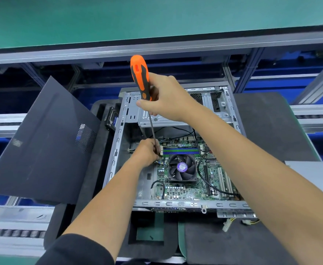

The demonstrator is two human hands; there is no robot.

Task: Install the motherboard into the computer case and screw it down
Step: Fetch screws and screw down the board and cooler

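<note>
An open grey metal computer case (116, 142) lies on its side on a dark foam mat. Inside it lies a green motherboard (183, 190) with a black CPU fan (182, 168) and blue memory slots. My right hand (168, 98) grips the lower part of an orange and black screwdriver (139, 77), held nearly upright. Its long shaft runs down to the board's far left corner. There my left hand (147, 152) pinches the shaft near the tip. The tip and any screw are hidden by my fingers.
The case's dark side panel (42, 142) leans at the left. A hard drive (111, 119) sits by the case's far left corner. Loose power connectors (231, 224) hang off the case's near edge. Grey foam pads lie right and front; conveyor rails run behind.
</note>
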